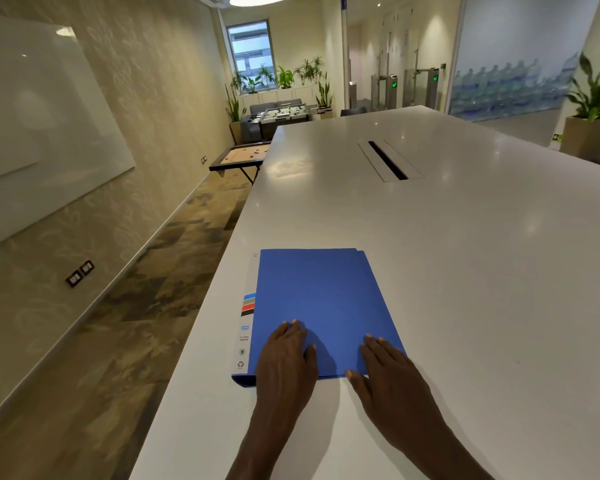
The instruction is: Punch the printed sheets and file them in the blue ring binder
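Observation:
A blue ring binder (321, 299) lies closed and flat on the white table (465, 254), near its left edge, with a white labelled spine strip along its left side. My left hand (286, 358) rests flat on the binder's near left part, fingers together. My right hand (383, 372) lies on the near right corner, with the thumb at the cover's front edge. Neither hand grips anything. No printed sheets and no hole punch are in view.
A long cable slot (387, 160) is set into the table farther back. The table's left edge drops to a carpeted floor. A low game board (241, 156) stands beyond it, and potted plants (593, 109) stand at the far right.

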Motion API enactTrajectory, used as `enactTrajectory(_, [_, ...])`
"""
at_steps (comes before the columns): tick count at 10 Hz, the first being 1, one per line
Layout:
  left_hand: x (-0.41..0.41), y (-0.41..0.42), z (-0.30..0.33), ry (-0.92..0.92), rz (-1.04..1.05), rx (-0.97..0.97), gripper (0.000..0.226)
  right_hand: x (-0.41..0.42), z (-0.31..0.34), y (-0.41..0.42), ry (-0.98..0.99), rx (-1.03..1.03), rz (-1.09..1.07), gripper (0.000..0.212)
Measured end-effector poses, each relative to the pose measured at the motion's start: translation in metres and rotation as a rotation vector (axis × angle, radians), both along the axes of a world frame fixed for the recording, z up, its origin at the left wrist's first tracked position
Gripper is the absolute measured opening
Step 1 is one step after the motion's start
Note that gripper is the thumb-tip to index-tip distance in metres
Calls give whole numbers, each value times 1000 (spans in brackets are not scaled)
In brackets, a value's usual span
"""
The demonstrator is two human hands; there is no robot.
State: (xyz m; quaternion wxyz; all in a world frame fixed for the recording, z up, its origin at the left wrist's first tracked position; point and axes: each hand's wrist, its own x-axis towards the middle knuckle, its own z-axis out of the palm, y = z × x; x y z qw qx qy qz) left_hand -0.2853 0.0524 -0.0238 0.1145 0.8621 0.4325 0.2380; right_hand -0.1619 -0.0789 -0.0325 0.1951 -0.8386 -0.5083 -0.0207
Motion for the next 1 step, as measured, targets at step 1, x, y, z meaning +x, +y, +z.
enactTrajectory(1, [9,-4,11,59,44,-17,51,7,4,1,-28,53,35,71])
